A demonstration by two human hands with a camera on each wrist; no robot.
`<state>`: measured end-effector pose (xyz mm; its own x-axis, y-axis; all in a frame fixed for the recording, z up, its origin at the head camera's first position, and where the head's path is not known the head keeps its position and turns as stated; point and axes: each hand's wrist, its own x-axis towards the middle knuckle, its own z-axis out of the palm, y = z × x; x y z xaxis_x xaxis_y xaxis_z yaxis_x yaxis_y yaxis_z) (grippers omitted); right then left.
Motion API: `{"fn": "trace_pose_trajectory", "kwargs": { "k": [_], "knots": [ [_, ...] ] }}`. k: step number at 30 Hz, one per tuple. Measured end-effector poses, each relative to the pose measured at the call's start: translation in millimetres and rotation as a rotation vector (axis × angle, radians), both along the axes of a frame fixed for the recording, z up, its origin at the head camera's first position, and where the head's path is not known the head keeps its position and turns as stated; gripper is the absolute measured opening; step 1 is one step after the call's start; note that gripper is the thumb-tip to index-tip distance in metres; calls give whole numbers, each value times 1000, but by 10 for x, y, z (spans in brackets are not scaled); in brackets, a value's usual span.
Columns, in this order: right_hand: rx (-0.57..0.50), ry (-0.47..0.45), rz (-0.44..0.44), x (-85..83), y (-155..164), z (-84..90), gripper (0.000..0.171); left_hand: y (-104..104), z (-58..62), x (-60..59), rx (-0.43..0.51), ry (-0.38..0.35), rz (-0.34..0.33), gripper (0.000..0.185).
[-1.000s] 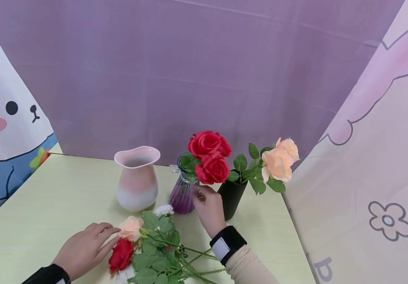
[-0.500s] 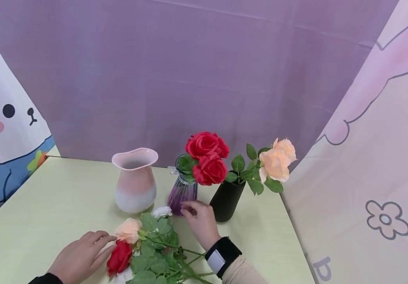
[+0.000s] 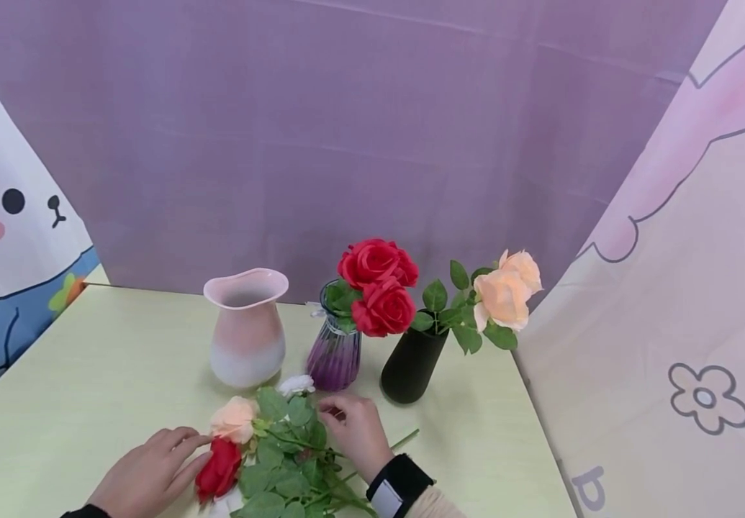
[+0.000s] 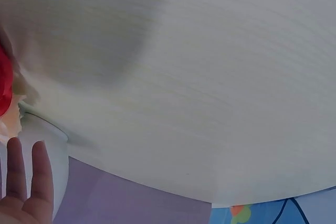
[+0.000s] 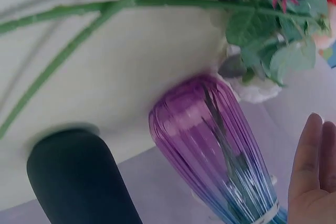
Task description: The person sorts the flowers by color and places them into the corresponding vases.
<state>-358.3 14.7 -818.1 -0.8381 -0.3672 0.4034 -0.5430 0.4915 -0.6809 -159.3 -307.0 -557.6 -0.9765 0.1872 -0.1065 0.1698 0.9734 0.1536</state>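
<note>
one pink-and-white vase (image 3: 247, 349) upright on the pale table (image 3: 55, 410), left end of a row. next along, a ribbed purple vase (image 3: 333, 363) with red roses (image 3: 383, 306) leaning out to the right; after it a black vase (image 3: 413, 368) with peach roses (image 3: 502, 298) and leaves hanging over its right side.

in front of the row, a heap of loose flowers lying flat: loose peach rose (image 3: 235, 420) and loose red rose (image 3: 219, 467) side by side at the left, white flower (image 3: 296, 385) at the far edge, green leaves (image 3: 271, 475) in the middle, stems (image 3: 406, 439) running off to the right. right wrist view shows two stems crossing.

left hand (image 3: 148, 471): fingers extended, tips at the two loose blooms; grasping nothing, though exact contact with the petals cannot be told.

right hand (image 3: 358, 435): above the stem side of the heap, fingertips just beside the leaves, in front of the purple vase. fingers relaxed, released, nothing visible in them. black band (image 3: 399, 483) on that wrist, pale sleeve (image 3: 437, 506) behind it.

purple cloth (image 3: 346, 129) hangs beyond the table.
</note>
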Motion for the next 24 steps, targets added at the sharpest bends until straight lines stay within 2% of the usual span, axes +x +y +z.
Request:
{"fn": "trace_pose_trajectory", "kwargs": {
  "k": [4, 7, 15, 20, 24],
  "knots": [
    [39, -18, 25, 57, -37, -217, 21, -21, -76, -10, -1, -6, -7, 49],
    [78, 9, 36, 82, -75, -385, 21, -24, -104, -15, -6, -14, -6, 50],
    [214, 83, 47, 119, -117, -657, 26, -21, -130, -12, -14, 3, 1, 50],
    [293, 144, 30, 50, -118, -1013, 28, -12, -145, -5, -27, 6, 2, 49],
    [328, 232, 20, 2, -151, -1312, 28, -7, -145, -5, -34, 8, -6, 49]
  ]
}}
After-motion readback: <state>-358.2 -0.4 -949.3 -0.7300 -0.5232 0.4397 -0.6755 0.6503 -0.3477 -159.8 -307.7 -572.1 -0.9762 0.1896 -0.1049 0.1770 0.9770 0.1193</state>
